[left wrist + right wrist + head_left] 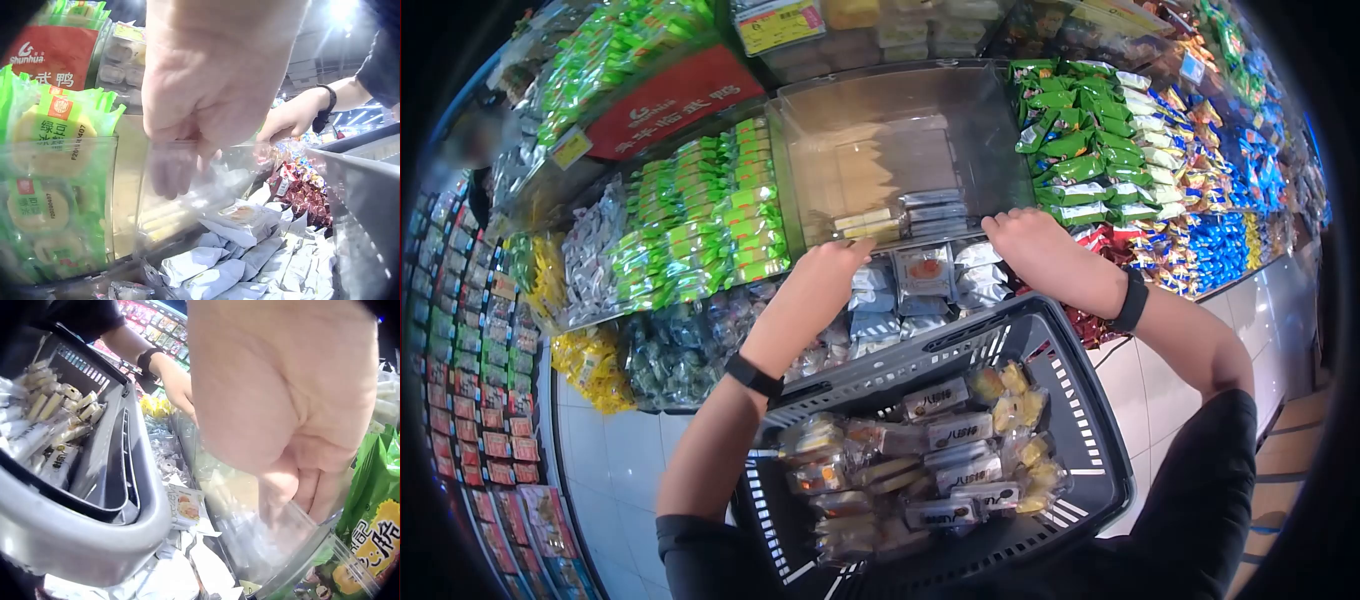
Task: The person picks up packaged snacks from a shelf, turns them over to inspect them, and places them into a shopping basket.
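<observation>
Okay, head view: the left hand (832, 275) and right hand (1028, 240) sit at the front edge of a clear bin (890, 95), one toward each corner; yellowish packs (868, 220) lie inside near the left fingers, silvery packs (937, 212) just beside them, toward the right hand. Grey basket (1090, 395) with wrapped snacks (960, 432) in front of the person; white packets (925, 275) between bin and basket. Left wrist view: left fingers hang down behind the clear front wall, fairly straight, nothing seen in them; green-wrapped cakes (55, 140) one side, white packets below. Right wrist view: right fingers go over the wall, blurred through plastic, so can't tell if they grip anything; green bag (375, 519) beside, basket rim opposite.
</observation>
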`<act>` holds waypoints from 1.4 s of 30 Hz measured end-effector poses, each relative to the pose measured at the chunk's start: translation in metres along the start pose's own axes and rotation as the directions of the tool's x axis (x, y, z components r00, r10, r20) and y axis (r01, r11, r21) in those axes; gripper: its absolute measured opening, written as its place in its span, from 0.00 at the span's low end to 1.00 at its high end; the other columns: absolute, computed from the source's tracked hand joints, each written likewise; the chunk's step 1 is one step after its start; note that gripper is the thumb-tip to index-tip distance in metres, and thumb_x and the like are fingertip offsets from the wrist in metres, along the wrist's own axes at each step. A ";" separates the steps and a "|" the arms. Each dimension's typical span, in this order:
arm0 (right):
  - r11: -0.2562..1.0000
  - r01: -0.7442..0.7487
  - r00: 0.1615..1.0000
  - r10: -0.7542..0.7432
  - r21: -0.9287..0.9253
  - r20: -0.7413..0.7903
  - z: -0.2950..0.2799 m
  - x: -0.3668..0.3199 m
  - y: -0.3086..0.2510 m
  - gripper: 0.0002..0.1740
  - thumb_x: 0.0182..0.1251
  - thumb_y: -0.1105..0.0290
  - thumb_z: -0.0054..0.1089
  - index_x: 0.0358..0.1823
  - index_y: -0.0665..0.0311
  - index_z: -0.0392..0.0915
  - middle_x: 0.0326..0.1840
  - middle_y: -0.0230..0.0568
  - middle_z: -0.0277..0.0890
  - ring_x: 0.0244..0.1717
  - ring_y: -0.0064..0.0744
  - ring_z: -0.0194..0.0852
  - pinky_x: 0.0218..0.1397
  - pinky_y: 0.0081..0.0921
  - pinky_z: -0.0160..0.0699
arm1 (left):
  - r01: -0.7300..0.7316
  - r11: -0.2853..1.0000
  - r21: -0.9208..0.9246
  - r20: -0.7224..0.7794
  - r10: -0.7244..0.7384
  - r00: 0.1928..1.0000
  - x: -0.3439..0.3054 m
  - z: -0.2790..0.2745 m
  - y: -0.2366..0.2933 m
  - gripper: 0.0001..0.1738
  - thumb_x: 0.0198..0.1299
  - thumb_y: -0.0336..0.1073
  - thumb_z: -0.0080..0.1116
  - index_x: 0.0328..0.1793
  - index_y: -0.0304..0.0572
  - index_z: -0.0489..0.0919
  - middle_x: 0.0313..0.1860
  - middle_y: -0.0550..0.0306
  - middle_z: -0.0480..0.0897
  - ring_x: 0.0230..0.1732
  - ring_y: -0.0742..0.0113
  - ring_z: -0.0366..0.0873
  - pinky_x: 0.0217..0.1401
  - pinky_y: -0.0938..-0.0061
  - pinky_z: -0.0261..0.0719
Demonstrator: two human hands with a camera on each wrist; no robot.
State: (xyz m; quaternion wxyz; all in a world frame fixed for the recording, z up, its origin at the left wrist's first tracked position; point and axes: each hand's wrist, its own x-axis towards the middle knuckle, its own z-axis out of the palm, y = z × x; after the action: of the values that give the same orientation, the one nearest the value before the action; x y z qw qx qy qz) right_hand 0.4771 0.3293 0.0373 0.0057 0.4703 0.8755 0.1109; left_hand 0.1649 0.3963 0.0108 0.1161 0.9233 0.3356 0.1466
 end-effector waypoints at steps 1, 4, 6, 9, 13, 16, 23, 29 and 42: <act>0.999 -0.029 0.999 0.030 -0.033 0.028 -0.002 -0.001 -0.001 0.18 0.50 0.81 0.61 0.46 0.76 0.77 0.38 0.48 0.82 0.44 0.47 0.84 0.48 0.35 0.83 | -0.016 1.000 0.013 -0.013 0.016 1.000 0.000 -0.002 0.000 0.18 0.67 0.24 0.53 0.63 0.33 0.78 0.32 0.31 0.83 0.39 0.34 0.82 0.44 0.48 0.80; 0.998 -0.020 0.991 0.011 -0.066 -0.134 -0.007 -0.012 -0.013 0.26 0.52 0.82 0.58 0.57 0.80 0.74 0.51 0.54 0.80 0.56 0.48 0.80 0.60 0.36 0.79 | -0.008 1.000 -0.014 -0.020 0.008 1.000 -0.001 -0.008 0.008 0.19 0.68 0.30 0.57 0.64 0.31 0.77 0.46 0.31 0.84 0.49 0.35 0.82 0.54 0.51 0.81; 0.994 -0.001 0.988 0.017 0.108 -0.154 -0.027 -0.029 -0.024 0.33 0.55 0.84 0.54 0.68 0.78 0.68 0.68 0.60 0.71 0.70 0.54 0.69 0.75 0.41 0.67 | -0.079 0.995 -0.063 -0.116 0.072 0.991 -0.013 -0.018 0.016 0.23 0.68 0.35 0.60 0.66 0.31 0.76 0.58 0.33 0.82 0.60 0.38 0.79 0.65 0.54 0.78; 0.907 -0.058 0.992 0.101 0.418 -0.081 -0.063 -0.078 -0.045 0.31 0.62 0.81 0.59 0.69 0.71 0.69 0.69 0.58 0.69 0.71 0.58 0.67 0.74 0.44 0.68 | -0.109 0.986 -0.124 -0.205 0.082 0.975 -0.053 -0.055 0.051 0.25 0.68 0.36 0.62 0.67 0.32 0.76 0.62 0.38 0.81 0.66 0.41 0.77 0.70 0.57 0.75; 0.805 -0.286 0.955 0.280 0.520 0.092 -0.087 -0.165 -0.080 0.32 0.65 0.73 0.64 0.70 0.70 0.67 0.69 0.59 0.70 0.71 0.60 0.66 0.74 0.44 0.67 | 0.109 0.986 -0.127 -0.141 -0.126 0.982 -0.151 -0.093 0.092 0.26 0.65 0.35 0.65 0.68 0.35 0.76 0.57 0.41 0.84 0.58 0.42 0.80 0.64 0.58 0.78; 0.499 -0.594 0.788 0.520 0.630 0.331 -0.074 -0.223 -0.110 0.24 0.76 0.68 0.56 0.68 0.73 0.68 0.39 0.59 0.83 0.38 0.58 0.83 0.45 0.43 0.80 | 0.331 0.943 0.013 -0.224 -0.320 0.921 -0.237 -0.100 0.109 0.30 0.64 0.41 0.67 0.69 0.34 0.75 0.57 0.39 0.83 0.55 0.41 0.81 0.59 0.57 0.79; 0.413 -0.584 0.753 0.597 0.699 0.276 -0.055 -0.266 -0.155 0.19 0.67 0.74 0.64 0.56 0.73 0.71 0.26 0.50 0.79 0.25 0.40 0.79 0.32 0.32 0.74 | 0.716 0.456 -0.529 0.387 -0.621 0.682 -0.364 -0.045 0.126 0.38 0.71 0.56 0.62 0.73 0.32 0.69 0.47 0.40 0.86 0.48 0.48 0.85 0.54 0.60 0.80; 0.071 -0.486 0.702 0.626 0.871 0.341 -0.055 -0.269 -0.162 0.23 0.59 0.82 0.65 0.57 0.73 0.71 0.36 0.42 0.79 0.36 0.28 0.76 0.42 0.26 0.76 | 0.580 0.283 -0.764 0.258 -0.690 0.676 -0.375 -0.030 0.138 0.24 0.70 0.47 0.62 0.59 0.32 0.77 0.42 0.59 0.82 0.43 0.74 0.75 0.47 0.74 0.77; 0.823 -0.427 0.903 0.411 0.374 0.127 -0.116 -0.244 -0.157 0.32 0.66 0.67 0.68 0.68 0.72 0.66 0.61 0.64 0.72 0.66 0.63 0.69 0.72 0.45 0.68 | 0.509 0.304 -0.805 0.187 -0.685 0.704 -0.359 -0.029 0.132 0.17 0.68 0.39 0.58 0.54 0.31 0.77 0.38 0.57 0.84 0.38 0.70 0.77 0.43 0.70 0.76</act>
State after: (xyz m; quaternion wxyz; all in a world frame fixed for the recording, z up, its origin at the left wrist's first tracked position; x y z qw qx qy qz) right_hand 0.4710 0.0224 0.0957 -0.0953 0.6444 0.7547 -0.0780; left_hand -0.0302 0.0665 0.0097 0.5378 0.5478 0.5571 0.3166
